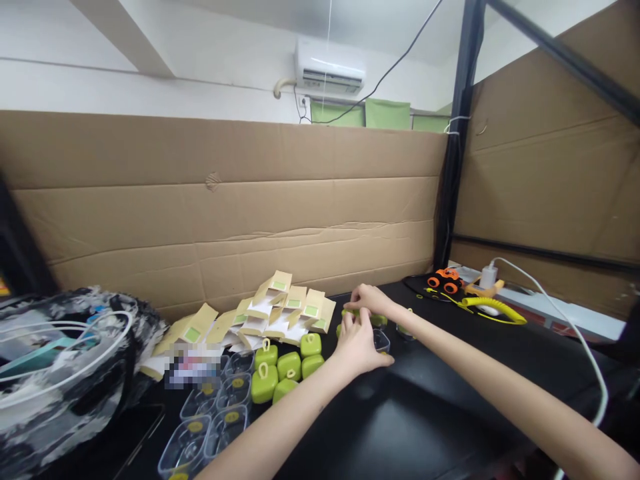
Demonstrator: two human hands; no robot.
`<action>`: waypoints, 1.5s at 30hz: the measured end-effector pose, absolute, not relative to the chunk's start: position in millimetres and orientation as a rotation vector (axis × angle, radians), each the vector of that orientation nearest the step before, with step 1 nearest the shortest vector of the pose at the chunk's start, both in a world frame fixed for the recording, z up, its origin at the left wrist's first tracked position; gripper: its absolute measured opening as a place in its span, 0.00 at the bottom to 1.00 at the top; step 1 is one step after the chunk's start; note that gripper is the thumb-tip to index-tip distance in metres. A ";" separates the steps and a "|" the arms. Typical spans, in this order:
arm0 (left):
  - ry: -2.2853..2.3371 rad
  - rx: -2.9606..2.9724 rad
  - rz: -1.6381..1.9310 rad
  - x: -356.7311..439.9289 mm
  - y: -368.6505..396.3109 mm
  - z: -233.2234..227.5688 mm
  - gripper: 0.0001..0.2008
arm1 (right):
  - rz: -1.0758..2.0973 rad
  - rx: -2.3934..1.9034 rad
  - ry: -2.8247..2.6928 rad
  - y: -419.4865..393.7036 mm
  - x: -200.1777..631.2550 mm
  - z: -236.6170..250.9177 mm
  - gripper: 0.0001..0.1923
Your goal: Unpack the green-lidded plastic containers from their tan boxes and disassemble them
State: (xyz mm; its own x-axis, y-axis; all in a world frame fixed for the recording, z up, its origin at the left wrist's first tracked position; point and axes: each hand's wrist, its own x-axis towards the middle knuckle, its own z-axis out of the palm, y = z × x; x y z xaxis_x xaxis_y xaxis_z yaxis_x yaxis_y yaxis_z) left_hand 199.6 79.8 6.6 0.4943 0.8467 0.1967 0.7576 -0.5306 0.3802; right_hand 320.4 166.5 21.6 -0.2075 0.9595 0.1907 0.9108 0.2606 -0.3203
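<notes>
My left hand (353, 347) reaches over a cluster of small green cases, thumb stretched to the right and fingertips resting among them. Just behind it, my right hand (373, 300) bends its fingers down onto a green case, which they partly hide. Another green case (379, 321) shows beside my hands, and a clear plastic box (382, 341) lies by my left thumb. Left of my left forearm sit several rounded green cases (289, 366) with pale loops on top. Nearer the front left stand several clear plastic boxes (226, 427) with yellow round stickers.
Small cardboard boxes (280, 307) with green labels are piled at the back. A stuffed bag (75, 360) and a dark phone-like slab (135, 440) lie left. At right are an orange-and-black toy (445, 280), a yellow coiled cord (495, 310) and a white cable (575, 340). Cardboard panels (250, 207) wall the table.
</notes>
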 end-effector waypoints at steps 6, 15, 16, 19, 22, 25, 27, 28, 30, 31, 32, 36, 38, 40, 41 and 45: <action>1.448 2.518 0.596 205.1 94.1 25.3 0.18 | 0.263 -1.697 -2.329 161.0 370.6 31.8 0.12; 1.409 2.455 0.270 243.7 151.2 15.7 0.48 | 0.258 -1.573 -2.419 146.8 397.8 14.7 0.09; 1.400 2.460 0.267 246.5 153.2 13.0 0.48 | 0.233 -1.552 -2.398 145.3 397.4 13.2 0.09; 1.433 2.452 0.287 251.1 154.5 7.6 0.50 | 0.145 -1.486 -2.288 140.4 393.5 7.4 0.04; 1.498 2.426 0.315 251.3 152.9 6.3 0.51 | 0.082 -1.453 -2.130 137.5 389.0 -0.2 0.03; 1.527 2.411 0.348 249.6 151.9 8.3 0.50 | 0.046 -1.472 -1.952 140.4 392.5 -0.6 0.11; 1.523 2.405 0.362 249.0 151.4 11.9 0.50 | 0.039 -1.510 -1.858 146.3 401.2 5.7 0.14; 1.512 2.405 0.368 249.1 150.8 14.6 0.50 | 0.041 -1.540 -1.826 149.9 406.6 9.7 0.14; 1.476 2.413 0.386 250.3 147.8 21.4 0.48 | 0.061 -1.617 -1.796 157.3 416.9 16.4 0.12; 1.449 2.424 0.394 251.2 145.1 24.9 0.47 | 0.077 -1.658 -1.796 160.4 420.7 17.8 0.11; 1.417 2.436 0.395 252.3 141.4 28.2 0.46 | 0.097 -1.696 -1.804 162.9 423.1 17.6 0.11; 1.256 2.483 0.317 255.2 120.6 32.7 0.46 | 0.200 -1.764 -1.890 164.6 421.4 8.1 0.12; 1.210 2.494 0.272 254.9 111.1 28.9 0.46 | 0.238 -1.745 -1.928 160.0 419.1 6.5 0.11; 1.203 2.497 0.238 253.5 105.5 23.7 0.48 | 0.259 -1.699 -1.957 151.4 420.3 10.3 0.11; 1.208 2.494 0.224 252.6 104.4 21.5 0.49 | 0.271 -1.672 -1.977 145.7 422.5 13.6 0.11; 1.215 2.470 0.210 251.1 109.0 20.1 0.54 | 0.360 -1.570 -2.119 119.6 436.6 21.8 0.11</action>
